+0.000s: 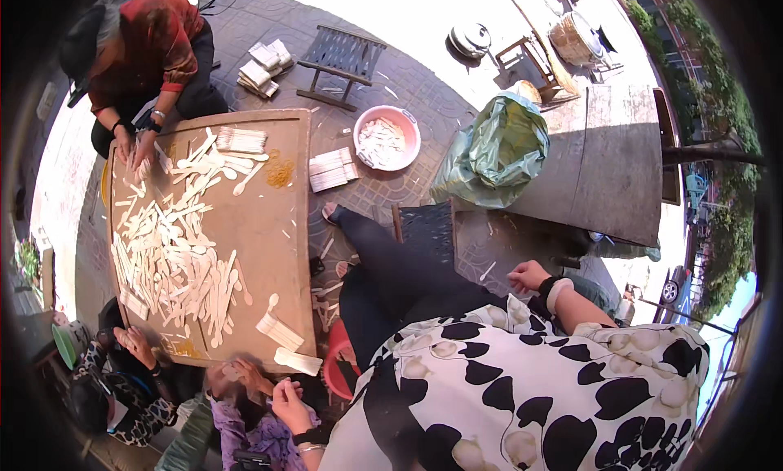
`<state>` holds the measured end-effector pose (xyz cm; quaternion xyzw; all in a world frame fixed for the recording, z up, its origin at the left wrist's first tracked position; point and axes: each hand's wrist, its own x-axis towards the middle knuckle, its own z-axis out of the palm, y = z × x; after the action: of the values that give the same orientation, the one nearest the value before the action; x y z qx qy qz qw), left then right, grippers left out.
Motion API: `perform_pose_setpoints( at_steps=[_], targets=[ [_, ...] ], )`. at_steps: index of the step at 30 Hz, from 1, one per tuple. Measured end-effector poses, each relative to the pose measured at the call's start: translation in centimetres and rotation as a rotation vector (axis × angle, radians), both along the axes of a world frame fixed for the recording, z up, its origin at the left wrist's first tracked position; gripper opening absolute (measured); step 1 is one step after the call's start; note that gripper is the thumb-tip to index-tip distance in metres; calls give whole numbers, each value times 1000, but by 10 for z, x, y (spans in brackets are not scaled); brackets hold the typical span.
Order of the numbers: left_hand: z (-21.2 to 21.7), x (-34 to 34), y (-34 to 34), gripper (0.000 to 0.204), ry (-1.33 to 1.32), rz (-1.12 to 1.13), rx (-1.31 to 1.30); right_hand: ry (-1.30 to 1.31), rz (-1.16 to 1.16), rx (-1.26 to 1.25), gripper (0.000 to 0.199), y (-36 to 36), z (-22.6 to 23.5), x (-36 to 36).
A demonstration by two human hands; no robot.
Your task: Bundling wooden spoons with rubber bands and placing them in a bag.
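Note:
My left hand [291, 406] is beside the table's near right corner, its fingers curled in and nothing visible in them. Just above it, a bundle of pale wooden spoons [298, 362] juts over the edge of the brown table [265, 218]. A second stack of wooden spoons [280, 332] lies close by, a spoon head sticking out. My right hand [528, 277] hangs in the air right of my legs, loosely bent, fingers slightly apart and holding nothing. A large heap of loose wooden spoons [175, 259] covers the table's left part.
Co-workers sit around the table; one in red [159, 39] handles spoons at the far left. A pink basin [387, 138] of wooden pieces, bundles [333, 170] and a folding stool [341, 59] stand on the paving. A red bucket [336, 361] is beside my leg; a green bag [497, 149] stands farther right.

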<state>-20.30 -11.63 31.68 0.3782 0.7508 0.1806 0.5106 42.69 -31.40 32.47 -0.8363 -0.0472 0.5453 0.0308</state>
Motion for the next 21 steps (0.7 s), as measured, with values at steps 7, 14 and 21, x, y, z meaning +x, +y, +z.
perform_pose_setpoints(
  at_steps=[7,14,21],
  targets=[
    [21,26,121,18,15,-102,220,71,-289,172,27,-42,-7,-24],
    [62,225,223,18,-43,-664,306,-63,-671,153,25,-104,-26,-16],
    [106,412,331,17,-82,-886,416,23,-997,20,27,-104,-76,-31]
  ],
)
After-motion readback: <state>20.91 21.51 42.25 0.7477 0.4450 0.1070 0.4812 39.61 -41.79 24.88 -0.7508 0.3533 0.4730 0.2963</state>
